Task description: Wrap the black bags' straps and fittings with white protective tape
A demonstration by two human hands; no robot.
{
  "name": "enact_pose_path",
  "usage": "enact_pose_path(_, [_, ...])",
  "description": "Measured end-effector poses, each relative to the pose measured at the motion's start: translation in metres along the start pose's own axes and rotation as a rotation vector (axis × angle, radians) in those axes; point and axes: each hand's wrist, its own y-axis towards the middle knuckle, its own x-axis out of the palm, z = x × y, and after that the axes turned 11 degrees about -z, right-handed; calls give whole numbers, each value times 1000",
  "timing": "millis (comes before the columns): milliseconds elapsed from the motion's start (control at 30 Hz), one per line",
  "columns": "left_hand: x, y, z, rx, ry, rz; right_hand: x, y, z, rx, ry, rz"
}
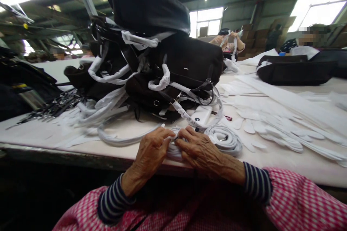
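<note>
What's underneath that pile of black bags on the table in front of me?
The stack of black bags sits on the pale tabletop, with white fabric straps trailing out from under it. The bags themselves hide whatever lies beneath the middle of the stack.

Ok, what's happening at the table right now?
Left hand and right hand pinching white strap. Coiled strap beside right hand. Black bags piled behind, not touching the hands.

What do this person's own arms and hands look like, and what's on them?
The left hand and right hand are bare, with no gloves. Each wrist has a dark navy cuff with pale stripes, the left cuff and right cuff. Over these is a loose pink-and-white checked oversleeve.
</note>
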Motion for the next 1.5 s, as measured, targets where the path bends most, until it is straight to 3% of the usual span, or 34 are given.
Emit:
enact_pose_path(100, [-8, 2, 0, 16, 96, -135, 1, 1, 1, 2, -7, -13])
enact_pose_path(300, [-37, 12, -8, 97, 47, -393, 8, 0, 5, -31, -25, 37])
enact_pose_path(467, [-49, 16, -3, 30, -21, -512, 8, 0, 5, -43, -18, 67])
enact_pose_path(600, [-44, 15, 4, -68, -103, -457, 8, 0, 3, -19, -12, 66])
enact_pose_path(733, [-32, 16, 10, -138, -34, -354, 10, 0, 3, -15, -21, 93])
enact_pose_path(933, [-5, 10, 7, -123, 180, -197, 14, 1, 5, -46, -6, 107])
enact_pose_path(1167, [17, -1, 8, -155, 282, 5, 12, 1, 4, -45, 28, 132])
enact_pose_path(1333, [14, 11, 15, -115, 374, -107, 12, 2, 5, -64, 26, 162])
enact_pose_path(1500, [0, 28, 11, -66, 330, -252, 14, 4, 6, -58, 21, 181])
